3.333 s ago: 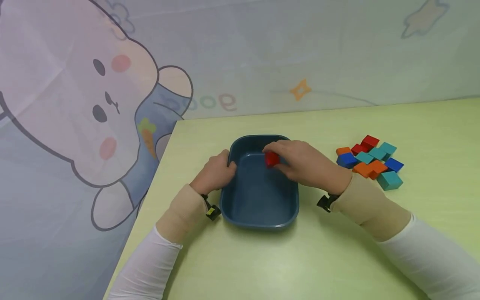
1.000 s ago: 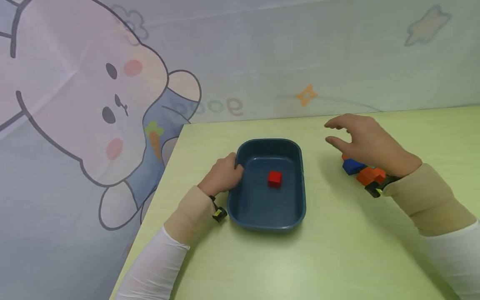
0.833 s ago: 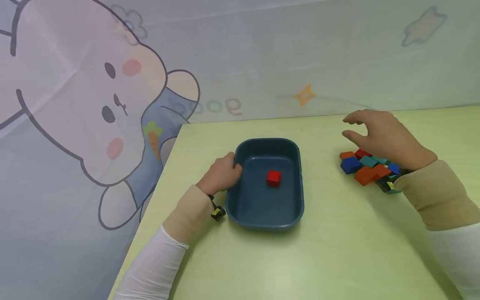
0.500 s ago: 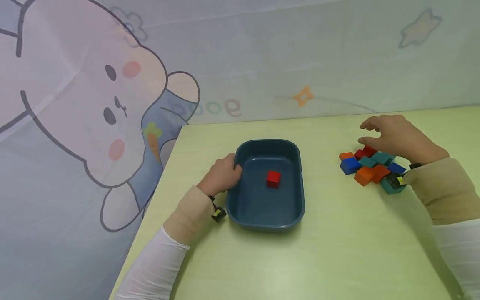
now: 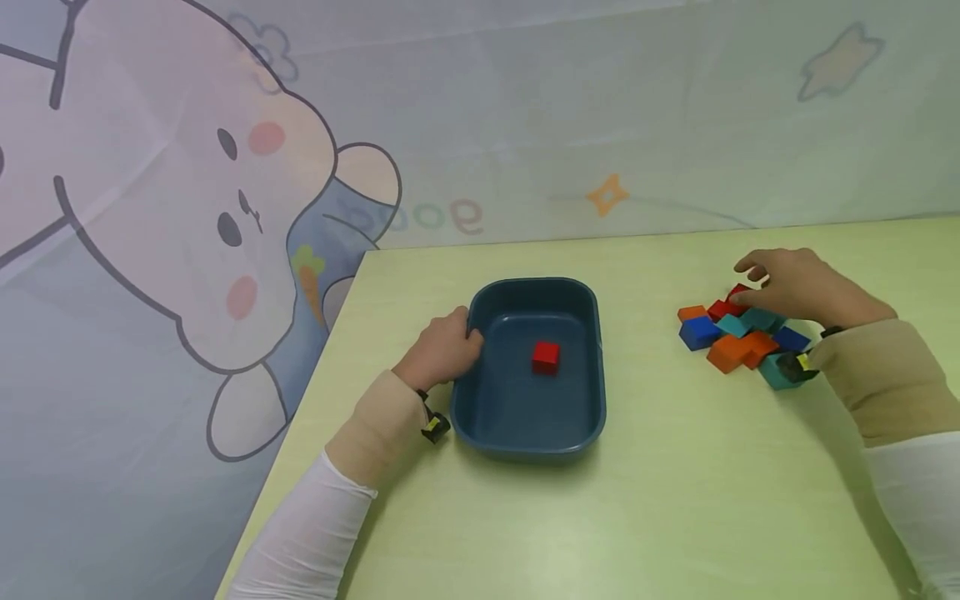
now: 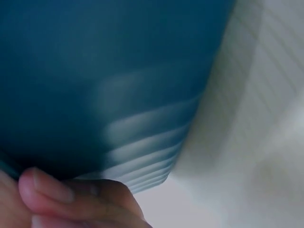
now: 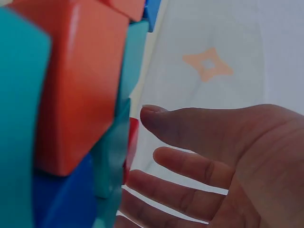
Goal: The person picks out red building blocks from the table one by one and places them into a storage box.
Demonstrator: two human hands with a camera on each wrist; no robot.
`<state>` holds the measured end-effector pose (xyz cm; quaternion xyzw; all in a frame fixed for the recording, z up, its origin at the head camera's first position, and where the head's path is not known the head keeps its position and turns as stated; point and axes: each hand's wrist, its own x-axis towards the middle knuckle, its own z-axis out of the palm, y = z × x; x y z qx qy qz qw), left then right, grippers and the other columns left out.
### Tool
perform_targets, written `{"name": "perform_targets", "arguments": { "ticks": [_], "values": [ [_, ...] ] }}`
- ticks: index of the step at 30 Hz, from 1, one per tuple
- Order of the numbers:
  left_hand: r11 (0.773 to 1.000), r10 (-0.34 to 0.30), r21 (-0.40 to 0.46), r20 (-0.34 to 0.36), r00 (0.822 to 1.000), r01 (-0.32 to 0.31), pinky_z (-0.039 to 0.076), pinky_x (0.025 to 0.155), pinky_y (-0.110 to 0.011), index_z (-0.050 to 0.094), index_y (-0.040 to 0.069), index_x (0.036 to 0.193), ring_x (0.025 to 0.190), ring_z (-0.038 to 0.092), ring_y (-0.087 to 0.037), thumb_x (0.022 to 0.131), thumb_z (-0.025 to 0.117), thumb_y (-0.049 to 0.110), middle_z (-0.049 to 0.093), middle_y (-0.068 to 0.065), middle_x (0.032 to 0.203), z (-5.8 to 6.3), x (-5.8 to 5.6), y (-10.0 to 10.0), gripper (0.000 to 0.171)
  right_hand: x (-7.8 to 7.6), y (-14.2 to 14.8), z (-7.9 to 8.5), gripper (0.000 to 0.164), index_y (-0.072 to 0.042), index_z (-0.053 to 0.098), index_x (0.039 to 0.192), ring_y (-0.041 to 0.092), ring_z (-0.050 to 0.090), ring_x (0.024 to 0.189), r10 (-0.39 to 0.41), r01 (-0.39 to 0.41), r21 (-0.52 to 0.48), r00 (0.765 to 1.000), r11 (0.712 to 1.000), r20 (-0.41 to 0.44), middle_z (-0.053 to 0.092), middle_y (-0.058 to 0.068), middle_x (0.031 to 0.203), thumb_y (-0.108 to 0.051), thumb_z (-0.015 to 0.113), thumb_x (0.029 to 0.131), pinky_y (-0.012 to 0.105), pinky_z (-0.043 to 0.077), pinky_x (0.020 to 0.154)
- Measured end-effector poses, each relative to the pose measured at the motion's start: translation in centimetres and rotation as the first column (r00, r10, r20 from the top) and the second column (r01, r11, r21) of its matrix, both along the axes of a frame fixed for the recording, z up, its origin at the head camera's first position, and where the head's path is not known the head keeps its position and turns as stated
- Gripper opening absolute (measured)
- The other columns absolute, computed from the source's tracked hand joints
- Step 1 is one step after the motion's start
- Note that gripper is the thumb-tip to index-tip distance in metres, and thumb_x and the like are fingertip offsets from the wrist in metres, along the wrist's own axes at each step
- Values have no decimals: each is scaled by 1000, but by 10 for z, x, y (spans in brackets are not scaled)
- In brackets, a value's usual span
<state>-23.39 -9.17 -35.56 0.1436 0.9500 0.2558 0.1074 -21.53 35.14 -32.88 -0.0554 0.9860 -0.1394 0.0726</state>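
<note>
At the left side of a dark blue plastic basin (image 5: pixel 525 408), my left hand (image 5: pixel 441 348) grips the rim. Its thumb lies over the edge, and in the left wrist view its fingertips (image 6: pixel 54 187) press against the ribbed outer wall (image 6: pixel 142 137). A single red block (image 5: pixel 546 358) lies on the basin's floor. On the right, my right hand (image 5: pixel 806 287) reaches in low over the far side of a block pile, thumb and fingers spread apart. A red block (image 7: pixel 131 147) shows right by its fingertips in the right wrist view, with nothing pinched.
The pile holds several blocks: orange (image 5: pixel 727 353), blue (image 5: pixel 700 332), teal (image 5: pixel 780 372) and another red one (image 5: pixel 720 310). Behind the pale green table (image 5: pixel 525 533) hangs a printed cloth (image 5: pixel 525 108). The table's left edge runs beside the left arm.
My right hand let go of the red block in the basin, then moved right and lowered to the pile's far side. My left hand keeps its grip on the rim.
</note>
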Motion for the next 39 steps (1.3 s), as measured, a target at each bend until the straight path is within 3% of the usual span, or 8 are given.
{"name": "perform_targets", "arguments": {
  "ticks": [10,18,39],
  "values": [
    [1000,-4,16,-21,1000,5,45,49,-27,53,4,104,63,60,-23,99,41,19,57,-11,80,1,3,-1,19,-1,0,-10,45,10,54,127,52,59,103,36,-36,-1,999,999,31,59,40,119,-15,65,91,58,51,82],
    [1000,-8,28,-22,1000,8,44,48,-26,53,5,102,60,57,-21,99,41,19,54,-9,77,2,3,-2,19,0,-2,-10,38,8,58,122,47,62,98,39,-39,-15,999,999,20,62,38,116,-12,64,90,54,54,78],
    [999,-28,27,-25,999,29,42,47,-26,52,4,100,58,54,-20,99,41,19,52,-8,75,3,5,-3,18,8,-5,-5,37,9,58,121,51,59,100,18,-18,-11,999,1000,35,61,39,115,-10,66,89,58,51,79]
  ]
}}
